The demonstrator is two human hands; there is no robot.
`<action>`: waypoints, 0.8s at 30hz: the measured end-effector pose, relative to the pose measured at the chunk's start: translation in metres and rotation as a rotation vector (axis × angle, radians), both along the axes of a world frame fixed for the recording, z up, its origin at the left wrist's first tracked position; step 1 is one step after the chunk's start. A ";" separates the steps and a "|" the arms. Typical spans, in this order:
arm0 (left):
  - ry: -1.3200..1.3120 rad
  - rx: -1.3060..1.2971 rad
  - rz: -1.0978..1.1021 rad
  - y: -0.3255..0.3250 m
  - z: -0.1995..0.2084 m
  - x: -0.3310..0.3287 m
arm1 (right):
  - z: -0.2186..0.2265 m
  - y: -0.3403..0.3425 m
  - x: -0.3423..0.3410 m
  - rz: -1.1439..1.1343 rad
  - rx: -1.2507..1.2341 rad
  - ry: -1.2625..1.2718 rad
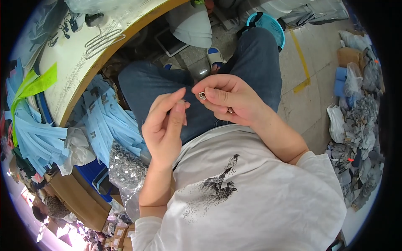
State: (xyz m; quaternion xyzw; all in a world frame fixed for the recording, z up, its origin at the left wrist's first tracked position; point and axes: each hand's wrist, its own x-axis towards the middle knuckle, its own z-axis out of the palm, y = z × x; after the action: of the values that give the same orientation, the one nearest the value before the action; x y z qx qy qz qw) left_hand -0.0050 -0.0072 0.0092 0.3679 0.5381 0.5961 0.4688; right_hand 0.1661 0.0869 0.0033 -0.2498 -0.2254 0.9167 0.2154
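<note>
My right hand (pixel 234 100) is closed above my lap, a small silvery metal piece (pixel 202 95) pinched between its thumb and forefinger. Another small metal piece (pixel 230 110) shows between its lower fingers. Just to the left, my left hand (pixel 162 127) has its thumb and fingers drawn together, the tips a short way from the right hand. What those tips hold, if anything, is too small to tell. A clear plastic bag (pixel 125 169) full of small shiny metal bits stands beside my left forearm. Light blue strips (pixel 111 119), some with small dark metal pieces on them, hang near my left knee.
A white table (pixel 67 54) with a wooden edge curves along the left, with bent wire (pixel 104 42) on it. More blue strips (pixel 37 134) and a green ribbon (pixel 31 85) hang at its end. A turquoise basket (pixel 281 33) stands ahead; grey scraps (pixel 360 138) lie piled at right.
</note>
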 end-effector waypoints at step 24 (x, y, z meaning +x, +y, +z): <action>0.445 0.100 0.062 0.005 -0.003 0.007 | -0.006 -0.010 -0.008 -0.133 0.224 -0.110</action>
State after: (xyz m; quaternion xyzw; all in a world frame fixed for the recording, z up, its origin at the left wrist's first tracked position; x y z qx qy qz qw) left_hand 0.0020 -0.0020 0.0063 0.4966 0.6089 0.5403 0.3011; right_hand 0.1584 0.0766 -0.0028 -0.2887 -0.3208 0.8544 0.2895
